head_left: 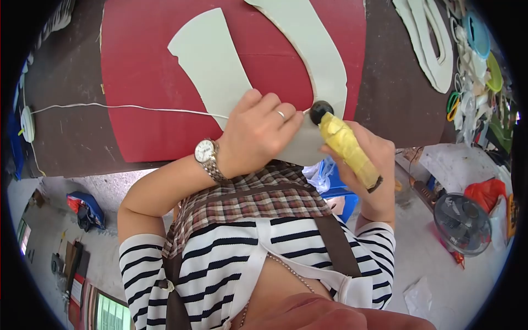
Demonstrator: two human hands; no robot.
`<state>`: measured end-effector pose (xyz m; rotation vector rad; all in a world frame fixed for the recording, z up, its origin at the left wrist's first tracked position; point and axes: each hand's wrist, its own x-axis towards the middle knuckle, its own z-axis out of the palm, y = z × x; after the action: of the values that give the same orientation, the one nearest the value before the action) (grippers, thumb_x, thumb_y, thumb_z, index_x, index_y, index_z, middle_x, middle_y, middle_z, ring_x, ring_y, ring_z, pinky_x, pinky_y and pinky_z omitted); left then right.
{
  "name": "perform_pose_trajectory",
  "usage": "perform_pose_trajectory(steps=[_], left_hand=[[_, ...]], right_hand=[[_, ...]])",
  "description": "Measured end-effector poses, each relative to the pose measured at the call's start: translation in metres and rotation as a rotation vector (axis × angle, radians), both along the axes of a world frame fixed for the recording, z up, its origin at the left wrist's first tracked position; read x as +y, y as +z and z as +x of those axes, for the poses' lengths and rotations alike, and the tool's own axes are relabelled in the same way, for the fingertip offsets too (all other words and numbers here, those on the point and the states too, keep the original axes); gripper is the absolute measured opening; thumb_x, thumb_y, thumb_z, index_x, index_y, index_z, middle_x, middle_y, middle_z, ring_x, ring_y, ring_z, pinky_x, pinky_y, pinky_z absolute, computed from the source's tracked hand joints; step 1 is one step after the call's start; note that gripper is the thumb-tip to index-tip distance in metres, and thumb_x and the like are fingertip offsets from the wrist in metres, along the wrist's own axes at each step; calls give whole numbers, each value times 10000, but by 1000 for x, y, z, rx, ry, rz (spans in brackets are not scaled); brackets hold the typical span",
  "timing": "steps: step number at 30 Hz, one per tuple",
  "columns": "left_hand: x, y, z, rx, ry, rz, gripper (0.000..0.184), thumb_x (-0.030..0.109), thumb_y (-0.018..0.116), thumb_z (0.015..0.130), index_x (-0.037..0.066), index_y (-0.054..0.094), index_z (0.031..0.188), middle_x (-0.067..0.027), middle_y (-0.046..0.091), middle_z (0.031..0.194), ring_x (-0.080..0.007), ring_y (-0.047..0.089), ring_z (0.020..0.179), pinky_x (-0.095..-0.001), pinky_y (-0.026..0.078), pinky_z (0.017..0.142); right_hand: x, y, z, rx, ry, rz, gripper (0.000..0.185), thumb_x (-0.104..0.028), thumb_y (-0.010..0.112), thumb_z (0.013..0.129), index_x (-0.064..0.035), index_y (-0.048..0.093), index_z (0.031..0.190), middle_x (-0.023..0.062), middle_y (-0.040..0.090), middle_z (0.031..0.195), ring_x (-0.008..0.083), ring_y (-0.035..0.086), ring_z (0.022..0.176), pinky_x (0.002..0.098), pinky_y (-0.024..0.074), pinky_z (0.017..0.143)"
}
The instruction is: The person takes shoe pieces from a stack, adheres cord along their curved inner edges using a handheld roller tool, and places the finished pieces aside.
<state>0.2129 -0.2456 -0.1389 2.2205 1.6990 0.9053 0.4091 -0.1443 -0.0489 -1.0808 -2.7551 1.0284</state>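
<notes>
My left hand (258,132), with a watch at its wrist, is closed at the near edge of the red mat. Its fingers pinch a thin white cord (165,109), which comes in from the left and emerges beside the curved off-white piece (324,60). In my right hand (371,148) is a hammer (350,144) with a yellow-wrapped handle and a round black head. The head rests on or just above the near part of the curved piece, close to my left fingertips. A second flat off-white piece (212,60) lies left of it, partly hidden by my left hand.
A red mat (143,55) covers the middle of the dark table (66,82). More off-white pieces (429,44) lie at the right. Scissors (452,106) and tangled scraps hang at the far right. A white cord holder (27,124) sits at the left. A fan (462,224) stands below right.
</notes>
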Motion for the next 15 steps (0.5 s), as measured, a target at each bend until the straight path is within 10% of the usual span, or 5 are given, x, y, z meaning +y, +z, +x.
perform_pose_trajectory(steps=[15], left_hand=[[-33, 0, 14, 221, 187, 30, 269, 173, 711, 774, 116, 761, 1031, 46, 634, 934, -163, 580, 906, -469, 224, 1059]], right_hand=[[-21, -10, -9, 116, -111, -87, 352, -101, 844, 753, -3, 653, 1032, 138, 703, 829, 310, 707, 697, 345, 546, 613]])
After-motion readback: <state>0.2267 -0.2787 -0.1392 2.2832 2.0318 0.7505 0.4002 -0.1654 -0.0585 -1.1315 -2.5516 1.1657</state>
